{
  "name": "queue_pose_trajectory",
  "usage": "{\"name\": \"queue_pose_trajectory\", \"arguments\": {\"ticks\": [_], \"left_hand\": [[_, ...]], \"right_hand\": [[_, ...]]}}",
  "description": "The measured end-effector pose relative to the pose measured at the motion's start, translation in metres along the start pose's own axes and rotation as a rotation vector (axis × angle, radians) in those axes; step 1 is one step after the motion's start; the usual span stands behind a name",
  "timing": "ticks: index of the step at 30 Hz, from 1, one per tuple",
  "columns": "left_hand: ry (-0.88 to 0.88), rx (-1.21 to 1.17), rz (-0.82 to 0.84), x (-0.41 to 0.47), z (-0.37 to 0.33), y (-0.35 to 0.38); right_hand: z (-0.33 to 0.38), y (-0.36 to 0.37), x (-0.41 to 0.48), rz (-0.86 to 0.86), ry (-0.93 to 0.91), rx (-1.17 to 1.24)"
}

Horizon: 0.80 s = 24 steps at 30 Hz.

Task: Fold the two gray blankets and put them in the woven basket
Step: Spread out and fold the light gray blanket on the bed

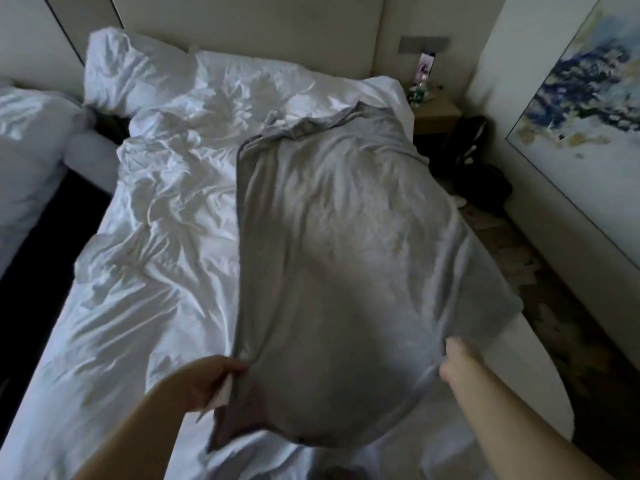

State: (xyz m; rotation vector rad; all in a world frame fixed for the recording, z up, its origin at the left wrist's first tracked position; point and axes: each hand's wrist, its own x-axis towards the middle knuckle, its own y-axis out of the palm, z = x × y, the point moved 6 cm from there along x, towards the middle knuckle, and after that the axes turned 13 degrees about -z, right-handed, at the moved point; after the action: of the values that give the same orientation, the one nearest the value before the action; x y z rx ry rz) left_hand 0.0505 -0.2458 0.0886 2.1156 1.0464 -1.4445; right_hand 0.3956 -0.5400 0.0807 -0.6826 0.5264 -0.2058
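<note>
Pretty dim shot overall, soft and a bit grainy. The gray blanket [339, 258] has a big soft shadow over its middle and near end, with paler streaks toward its far end. Left of the blanket, the white bedding [166, 209] catches the most light, with shiny highlights on the creases, so the light seems to come from that side. Further left, the dark gap [45, 237] goes almost black. Right of the blanket, the floor [540, 299] is murky. The left hand [211, 379] and right hand [453, 358] at the blanket's near edge look smeared. The painting [595, 91] right of the blanket shows wide-angle bending. The nightstand [438, 114] clutter beyond the blanket is too fuzzy to read.
</note>
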Motion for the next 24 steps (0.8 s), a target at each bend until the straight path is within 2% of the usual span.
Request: {"name": "queue_pose_trajectory", "arguments": {"ticks": [2, 4, 6, 8, 10, 11, 14, 16, 19, 24], "left_hand": [[0.145, -0.185, -0.078, 0.003, -0.017, -0.002], [0.3, -0.348, -0.095, 0.001, -0.035, 0.001], [0.328, -0.394, -0.022, -0.003, -0.043, 0.01], [0.293, -0.279, 0.013, -0.005, -0.04, 0.021], [0.247, -0.143, -0.029, 0.001, -0.032, 0.028], [0.219, -0.104, -0.058, 0.005, -0.026, 0.032], [0.146, -0.107, -0.104, 0.013, -0.01, 0.04], [0.109, -0.193, -0.151, 0.024, 0.0, 0.043], [0.108, -0.206, -0.219, 0.04, 0.011, 0.049], [-0.031, -0.27, -0.192, 0.058, 0.026, 0.06]], "right_hand": [[0.02, -0.002, -0.035, -0.081, -0.121, 0.109], [0.037, 0.013, -0.086, 0.076, -0.311, 0.241], [0.037, 0.042, -0.137, 0.426, -0.532, 0.034], [0.004, 0.064, -0.169, 0.762, -0.641, -0.314], [-0.038, 0.069, -0.172, 0.966, -0.559, -0.562], [-0.053, 0.066, -0.169, 1.005, -0.502, -0.648], [-0.082, 0.052, -0.146, 0.974, -0.298, -0.733], [-0.088, 0.042, -0.127, 0.907, -0.243, -0.757], [-0.085, 0.034, -0.098, 0.841, -0.264, -0.783], [-0.055, 0.045, -0.064, 0.751, -0.265, -0.746]]}}
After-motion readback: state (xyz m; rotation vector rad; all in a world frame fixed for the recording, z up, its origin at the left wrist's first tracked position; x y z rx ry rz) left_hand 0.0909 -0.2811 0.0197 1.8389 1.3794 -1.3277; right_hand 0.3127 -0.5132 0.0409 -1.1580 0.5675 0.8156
